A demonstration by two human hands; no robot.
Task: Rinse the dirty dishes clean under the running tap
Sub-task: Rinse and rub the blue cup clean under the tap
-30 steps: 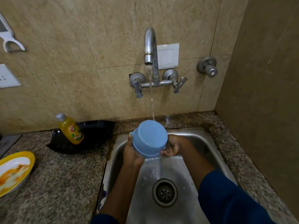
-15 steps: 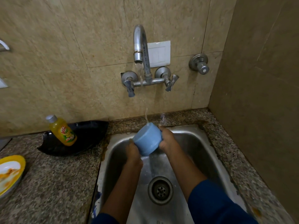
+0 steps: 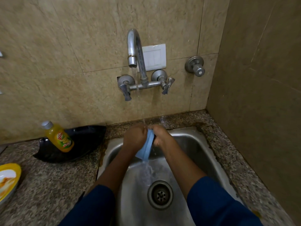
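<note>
Water from the curved steel wall tap (image 3: 134, 49) lands on the small light-blue plastic cup (image 3: 146, 150). The cup is held over the back of the stainless steel sink (image 3: 192, 144) and tipped, so the rinse spills off its lower edge toward the round drain (image 3: 160, 194). Your left hand (image 3: 133, 138) is curled over the cup's left side. Your right hand (image 3: 161, 137) is curled vs. its right side, fingers prob. in the mouth or at the rim; can't tell which.

Cup looks light, stiff, not fragile, but wet plastic = slippery. I'd judge wall & rim the best hold, w/ both hands.

On the speckled granite table (image 3: 48, 185) sit a yellow-rimmed plate w/ orange smears (image 3: 8, 176) and a black leaf-shaped dish (image 3: 78, 144), a yellow dish-soap bottle (image 3: 59, 138) propped in it.
</note>
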